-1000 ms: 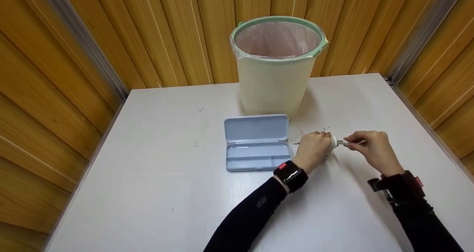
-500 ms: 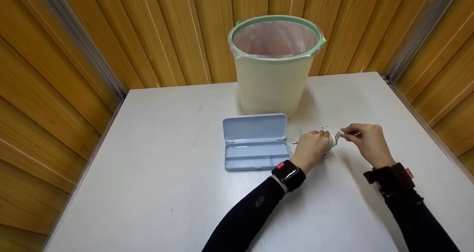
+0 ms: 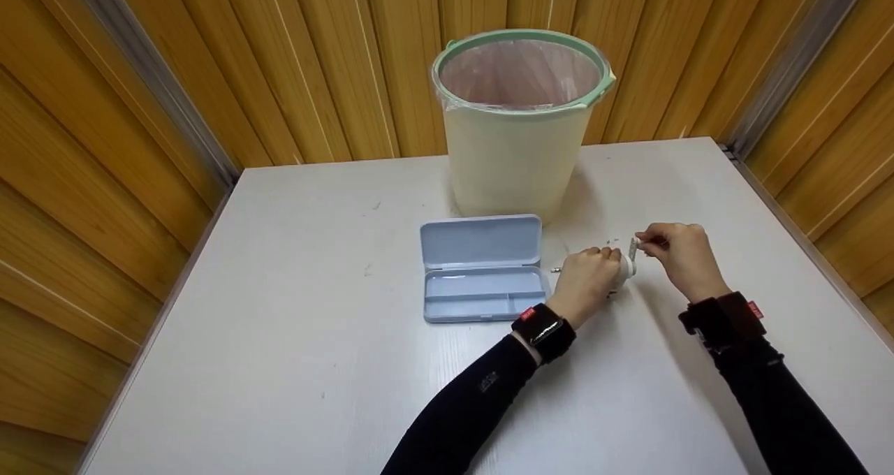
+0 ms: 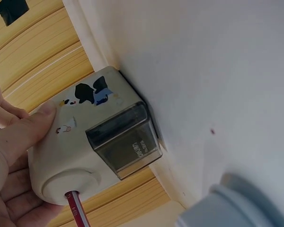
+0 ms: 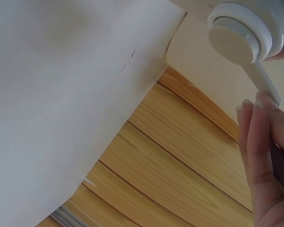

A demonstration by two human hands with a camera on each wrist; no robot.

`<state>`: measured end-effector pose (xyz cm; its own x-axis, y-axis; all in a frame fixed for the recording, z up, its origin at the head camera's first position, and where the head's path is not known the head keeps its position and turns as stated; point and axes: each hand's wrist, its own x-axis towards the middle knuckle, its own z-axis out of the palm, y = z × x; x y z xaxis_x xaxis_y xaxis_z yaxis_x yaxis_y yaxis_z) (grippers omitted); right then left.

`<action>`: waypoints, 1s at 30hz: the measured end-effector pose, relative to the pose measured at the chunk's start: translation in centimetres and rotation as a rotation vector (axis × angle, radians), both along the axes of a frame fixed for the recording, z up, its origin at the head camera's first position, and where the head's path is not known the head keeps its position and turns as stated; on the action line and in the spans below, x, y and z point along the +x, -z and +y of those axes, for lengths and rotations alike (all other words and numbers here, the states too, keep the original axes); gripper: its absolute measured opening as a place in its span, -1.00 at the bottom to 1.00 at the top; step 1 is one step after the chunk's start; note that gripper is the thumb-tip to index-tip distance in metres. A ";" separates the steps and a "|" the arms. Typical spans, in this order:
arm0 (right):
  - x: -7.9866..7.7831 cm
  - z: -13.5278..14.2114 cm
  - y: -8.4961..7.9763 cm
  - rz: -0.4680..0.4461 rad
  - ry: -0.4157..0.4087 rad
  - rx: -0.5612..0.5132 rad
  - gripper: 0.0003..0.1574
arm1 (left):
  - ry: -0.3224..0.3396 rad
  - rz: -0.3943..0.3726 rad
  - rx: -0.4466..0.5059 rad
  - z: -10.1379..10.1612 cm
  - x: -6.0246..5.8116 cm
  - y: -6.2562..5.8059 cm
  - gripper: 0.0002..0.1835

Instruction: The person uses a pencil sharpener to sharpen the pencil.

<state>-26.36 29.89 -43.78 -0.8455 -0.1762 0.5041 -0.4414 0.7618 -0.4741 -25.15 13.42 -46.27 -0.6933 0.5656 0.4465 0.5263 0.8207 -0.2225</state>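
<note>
My left hand [image 3: 587, 279] grips a white crank pencil sharpener [image 4: 61, 146] on the table, mostly hidden behind the hand in the head view. Cartoon stickers and a dark see-through shavings drawer [image 4: 128, 144] show on it in the left wrist view. A red-striped pencil [image 4: 77, 210] sticks out of its front hole; its tip is hidden inside. On the other side, my right hand [image 3: 683, 255] pinches the end of the crank handle [image 5: 262, 84] between thumb and fingers. The crank arm points away from me in the head view.
A light blue pencil case [image 3: 482, 243] lies with its lid up, left of the left hand. Behind it stands a cream bin [image 3: 517, 161] with a green rim and a plastic liner. Wood-panelled walls [image 3: 335, 63] border the white table [image 3: 279, 321].
My right hand has swung the crank from pointing right to pointing away from me, moving farther and slightly left. The left hand keeps its hold on the sharpener.
</note>
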 end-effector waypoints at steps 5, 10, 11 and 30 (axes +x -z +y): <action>-0.8 -0.1 0.5 -0.012 0.007 0.016 -0.95 | 0.011 -0.008 0.006 0.0 0.1 0.1 -0.78; -1.2 -0.1 0.8 -0.035 0.010 0.012 -0.96 | 0.004 0.026 0.006 -0.1 0.0 0.3 -0.79; -1.3 -0.1 0.9 -0.040 0.011 0.013 -0.96 | 0.001 0.039 0.005 -0.1 0.0 0.4 -0.79; -2.3 0.1 1.7 -0.100 0.002 0.037 -0.93 | 0.003 0.058 0.034 -0.3 -0.1 0.6 -0.78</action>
